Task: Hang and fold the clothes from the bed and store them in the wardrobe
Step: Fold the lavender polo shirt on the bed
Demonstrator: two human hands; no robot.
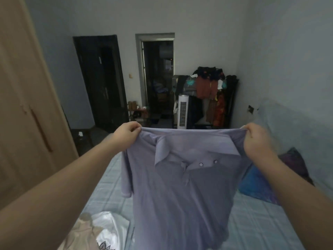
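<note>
Under both hands I see the bed. Its pale blue checked sheet runs off the bottom of the picture. Far out past the left hand stands the wardrobe, a big light-brown door with a long handle. Its top and left side are cut off.

Between the two hands hangs the purple polo shirt. It is up in the air above the bed, with its front toward me and its collar at the top. It drops from the grip past the bottom edge, so I cannot see its hem. One short sleeve hangs below the left hand. The other sleeve is hidden behind the right arm.

Both bare arms reach out in front, spread apart. The left hand is curled tight and pinches one shoulder of the shirt. The right hand is curled the same way on the other shoulder, at about the same height. The cloth is pulled flat between them. Most fingertips are tucked into the cloth, out of sight.

Below the left arm, a white garment with a dark print lies on a beige garment. Both are cut off at the bottom. Below the right hand is a blue and purple bundle. I cannot tell if it is a pillow or clothes.

Far behind the grip are a clothes rack piled high and a white tower fan, dim and hard to make out. Two small buttons sit under the collar, nearer the right hand.
</note>
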